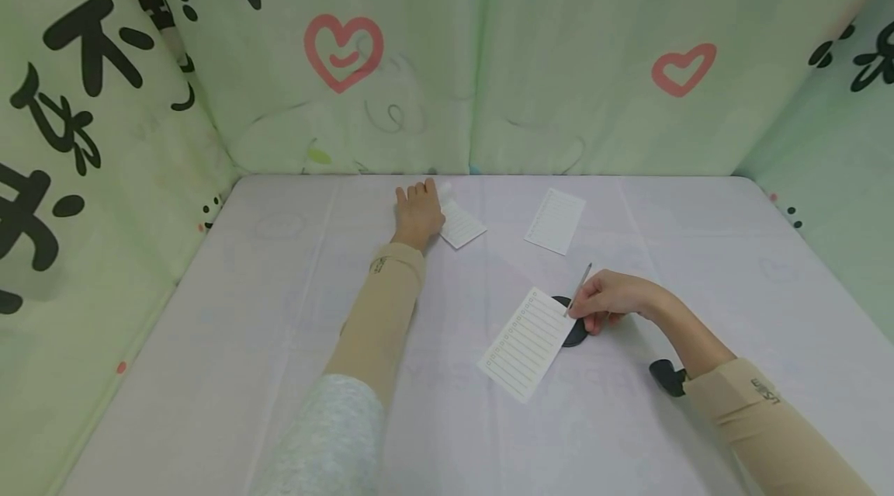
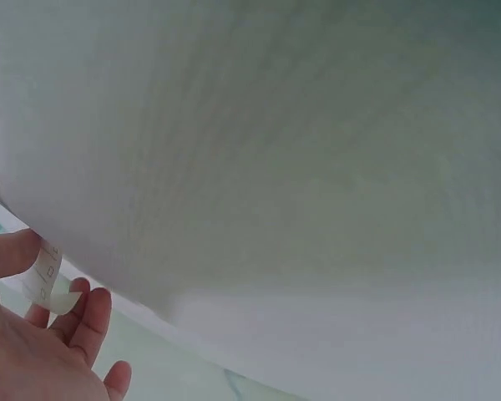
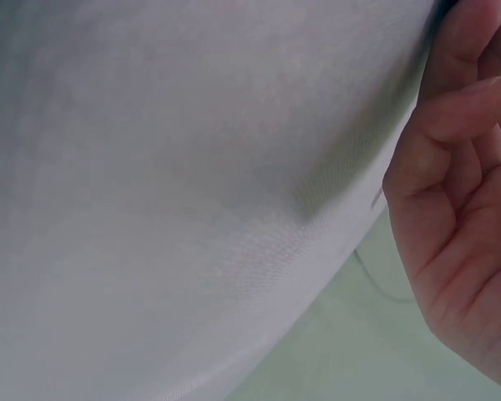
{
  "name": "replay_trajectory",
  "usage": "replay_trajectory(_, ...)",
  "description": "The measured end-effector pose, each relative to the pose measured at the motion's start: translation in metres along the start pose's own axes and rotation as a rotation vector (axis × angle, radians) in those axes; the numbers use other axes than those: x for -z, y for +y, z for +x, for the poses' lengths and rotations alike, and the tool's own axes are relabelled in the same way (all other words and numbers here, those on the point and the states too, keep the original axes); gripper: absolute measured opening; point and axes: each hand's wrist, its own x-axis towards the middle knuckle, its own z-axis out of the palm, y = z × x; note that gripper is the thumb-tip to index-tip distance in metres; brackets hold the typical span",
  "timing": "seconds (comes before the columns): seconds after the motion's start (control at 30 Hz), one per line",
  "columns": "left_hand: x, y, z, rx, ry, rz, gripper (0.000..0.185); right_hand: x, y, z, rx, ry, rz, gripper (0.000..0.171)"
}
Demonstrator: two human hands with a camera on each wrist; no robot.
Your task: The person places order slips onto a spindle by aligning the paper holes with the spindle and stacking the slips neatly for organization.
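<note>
From overhead, the left hand (image 1: pixel 419 213) pinches a small white lined paper slip (image 1: pixel 462 224) at the table's (image 1: pixel 279 372) far edge. Right hand (image 1: pixel 608 300) pinches a thin metal stick (image 1: pixel 578 288) over another lined white card (image 1: pixel 527 342) and a black oval pad (image 1: pixel 574 331).

Left wrist cam: thumb and fingers (image 2: pixel 88 313) nip the slip (image 2: pixel 46 280).

Right wrist cam: curled fingers (image 3: pixel 451 125), stick hidden.

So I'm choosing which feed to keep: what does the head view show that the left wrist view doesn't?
Only the head view shows the right hand holding a thin stick over a lined sheet and black pad, plus another sheet farther back. Only the left wrist view shows the small paper slip pinched between thumb and fingers. Both show the left hand and the white tabletop.
</note>
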Motion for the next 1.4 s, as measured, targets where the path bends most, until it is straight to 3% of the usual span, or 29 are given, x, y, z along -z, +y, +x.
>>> replay_trajectory(0.23,0.0,0.0,0.0,0.003,0.031,0.015,0.064,0.0,0.0,0.0,0.004,-0.002,0.002,0.017)
replay_trajectory(0.53,-0.001,-0.001,-0.004,-0.047,0.096,0.059,0.054,0.001,0.001,0.0,0.019,-0.007,0.009,0.017)
replay_trajectory(0.77,0.004,-0.002,-0.003,-0.084,0.184,-0.036,0.044,0.001,0.001,-0.001,0.029,-0.023,0.025,0.018)
replay_trajectory(0.9,0.012,-0.003,0.0,-0.092,0.191,-0.199,0.041,0.001,0.0,-0.001,0.031,-0.021,0.024,0.017)
replay_trajectory(1.1,0.022,-0.006,0.0,-0.11,0.168,-0.662,0.017,0.001,0.0,-0.001,0.028,-0.021,0.02,0.018)
replay_trajectory(1.23,0.029,-0.008,-0.006,-0.134,0.165,-0.909,0.013,0.001,-0.001,-0.001,0.026,-0.02,0.019,0.017)
replay_trajectory(1.33,0.035,-0.008,-0.01,-0.108,0.123,-1.101,0.014,0.002,-0.001,-0.001,0.026,-0.02,0.019,0.017)
replay_trajectory(1.4,0.04,-0.008,-0.014,-0.071,0.057,-1.239,0.014,0.002,-0.001,-0.001,0.026,-0.02,0.018,0.017)
